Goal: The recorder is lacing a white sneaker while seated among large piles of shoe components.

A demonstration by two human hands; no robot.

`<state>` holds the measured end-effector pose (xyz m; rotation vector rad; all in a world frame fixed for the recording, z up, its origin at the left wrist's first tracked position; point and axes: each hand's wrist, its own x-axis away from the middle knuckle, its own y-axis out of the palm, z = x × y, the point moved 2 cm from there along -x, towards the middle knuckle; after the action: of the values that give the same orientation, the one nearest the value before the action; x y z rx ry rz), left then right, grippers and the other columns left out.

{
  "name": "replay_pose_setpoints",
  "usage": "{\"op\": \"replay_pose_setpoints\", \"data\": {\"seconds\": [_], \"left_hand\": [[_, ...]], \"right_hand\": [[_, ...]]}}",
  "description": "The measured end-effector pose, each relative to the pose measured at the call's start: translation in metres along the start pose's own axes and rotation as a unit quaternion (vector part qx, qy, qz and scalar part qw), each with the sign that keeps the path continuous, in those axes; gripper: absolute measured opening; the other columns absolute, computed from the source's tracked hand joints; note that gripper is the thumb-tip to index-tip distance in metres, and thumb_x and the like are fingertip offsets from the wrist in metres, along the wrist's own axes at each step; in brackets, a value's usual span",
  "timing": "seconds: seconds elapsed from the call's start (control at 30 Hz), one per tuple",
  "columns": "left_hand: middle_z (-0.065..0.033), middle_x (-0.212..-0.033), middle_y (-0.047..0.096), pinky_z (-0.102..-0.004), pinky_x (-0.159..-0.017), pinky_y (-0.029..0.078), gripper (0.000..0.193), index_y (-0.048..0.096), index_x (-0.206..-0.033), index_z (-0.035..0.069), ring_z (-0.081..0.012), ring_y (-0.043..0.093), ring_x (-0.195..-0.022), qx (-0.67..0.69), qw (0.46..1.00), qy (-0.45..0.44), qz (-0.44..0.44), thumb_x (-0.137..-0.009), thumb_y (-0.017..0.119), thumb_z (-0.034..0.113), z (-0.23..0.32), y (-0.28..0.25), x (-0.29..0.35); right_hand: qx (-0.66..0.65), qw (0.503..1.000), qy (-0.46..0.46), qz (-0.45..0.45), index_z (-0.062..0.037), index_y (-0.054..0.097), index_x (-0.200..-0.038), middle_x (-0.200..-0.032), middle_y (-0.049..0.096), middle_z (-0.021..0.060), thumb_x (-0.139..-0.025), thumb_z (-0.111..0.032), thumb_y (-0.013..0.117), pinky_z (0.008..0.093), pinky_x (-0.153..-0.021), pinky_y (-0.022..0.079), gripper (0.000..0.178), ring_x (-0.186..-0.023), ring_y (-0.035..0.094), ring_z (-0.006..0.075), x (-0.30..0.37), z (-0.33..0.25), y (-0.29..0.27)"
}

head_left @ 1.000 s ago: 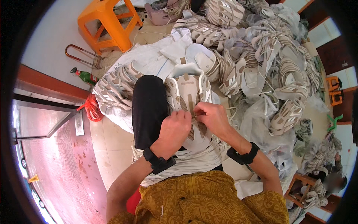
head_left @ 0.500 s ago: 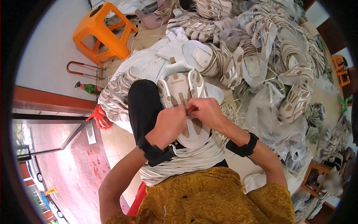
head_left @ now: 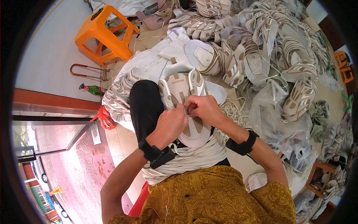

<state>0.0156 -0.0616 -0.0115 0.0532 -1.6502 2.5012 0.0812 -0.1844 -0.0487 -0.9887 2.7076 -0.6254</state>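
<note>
A beige and white shoe upper (head_left: 195,138) with brown mesh lies across my lap, toe toward me, its tongue standing up between the side flaps. Both hands meet over its throat, fingertips almost touching. My left hand (head_left: 169,125) is closed, thumb and fingers pinched together. From the other side, my right hand (head_left: 206,110) pinches at the same spot. A small pale bit shows between the fingertips, but the fingers hide most of it. Beneath the toe, a thick bundle of off-white shoelaces (head_left: 186,162) is draped over my thighs.
Stacked shoe uppers (head_left: 298,100) and clear plastic bags (head_left: 276,112) crowd the right. More uppers (head_left: 121,93) rest on white sacking beside my left knee. Loose laces (head_left: 235,114) lie on the floor. An orange stool (head_left: 106,35), green bottle (head_left: 93,90) and red bag (head_left: 104,118) stand left.
My hands stay pinched at the shoe's throat, with only a slight shift of the fingers. The whole view has moved a little; the shoe rests in the same place.
</note>
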Motion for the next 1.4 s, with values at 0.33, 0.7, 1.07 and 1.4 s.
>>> {"op": "replay_pose_setpoints", "data": {"seconds": [0.33,0.7,1.07,1.4], "left_hand": [[-0.0035,-0.052,0.052,-0.0215,-0.038,0.041,0.013,0.048,-0.072,0.001,-0.0089,0.053,-0.045,0.411,0.889,-0.201,-0.006,-0.081,0.052,0.009,-0.029,-0.053,0.038],[-0.0091,-0.105,0.05,-0.0213,-0.065,0.046,0.031,0.044,-0.11,0.0,-0.0093,0.056,-0.08,0.517,0.854,-0.054,0.002,-0.079,0.051,0.0,-0.009,-0.046,0.047],[-0.0072,-0.074,0.056,-0.0257,-0.049,0.045,0.034,0.051,-0.098,-0.002,-0.0132,0.053,-0.057,0.455,0.832,-0.01,0.316,-0.09,0.04,0.029,-0.062,-0.12,0.076],[0.0,-0.078,0.051,-0.0157,-0.049,0.032,0.04,0.045,-0.118,-0.003,-0.0036,0.038,-0.057,0.41,0.781,-0.068,0.466,-0.088,0.049,0.024,-0.166,-0.236,0.115]], "right_hand": [[-0.228,0.969,0.085,-0.043,-0.0007,0.061,-0.085,-0.067,0.06,0.0047,-0.061,0.002,0.062,0.0223,-0.056,0.044,0.023,-0.06,0.054,0.0074,0.0,0.013,-0.006],[-0.02,0.994,-0.105,-0.027,-0.005,0.062,-0.067,-0.064,0.058,0.0083,-0.066,-0.014,0.062,0.0295,-0.056,0.045,0.009,-0.062,0.058,0.0237,0.006,-0.065,-0.009],[0.103,0.993,0.05,-0.012,-0.0042,0.058,-0.102,-0.067,0.06,0.0093,-0.064,-0.01,0.064,0.024,-0.052,0.044,0.039,-0.057,0.058,0.0152,0.022,-0.048,-0.068],[-0.224,0.949,0.213,0.062,0.0015,0.063,-0.072,-0.047,0.054,0.0058,-0.07,-0.006,0.058,0.0258,-0.035,0.038,0.009,-0.036,0.05,0.0137,0.037,0.071,-0.029]]}}
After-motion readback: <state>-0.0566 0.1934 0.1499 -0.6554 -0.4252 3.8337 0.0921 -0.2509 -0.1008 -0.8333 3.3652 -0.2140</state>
